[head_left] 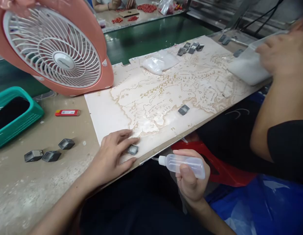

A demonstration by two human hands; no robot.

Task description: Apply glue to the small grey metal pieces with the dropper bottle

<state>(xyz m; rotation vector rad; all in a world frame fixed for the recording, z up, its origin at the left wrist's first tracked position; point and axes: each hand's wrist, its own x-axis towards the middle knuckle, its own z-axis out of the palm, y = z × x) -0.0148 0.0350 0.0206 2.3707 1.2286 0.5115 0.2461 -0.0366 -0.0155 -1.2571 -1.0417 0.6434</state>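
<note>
A small clear squeeze bottle (174,162) with a white cap and thin nozzle is gripped in my right hand (194,184). It tilts with the nozzle pointing left, just off the table's front edge. My left hand (112,156) rests on the printed map sheet (102,112), its fingers apart. Between its fingertips and thumb lies a small grey, angular hollow piece (133,149); I cannot tell whether the fingers touch it. Another grey piece (184,109) sits farther right on the map.
A pink fan (106,70) stands at the left, beside a green basket (34,112) with a phone. Several loose grey pieces (51,156) and a red-yellow packet (67,112) lie below. A plastic bag (159,62) lies on the map. At right, a co-worker's hands (283,54) hold a translucent tub (249,65).
</note>
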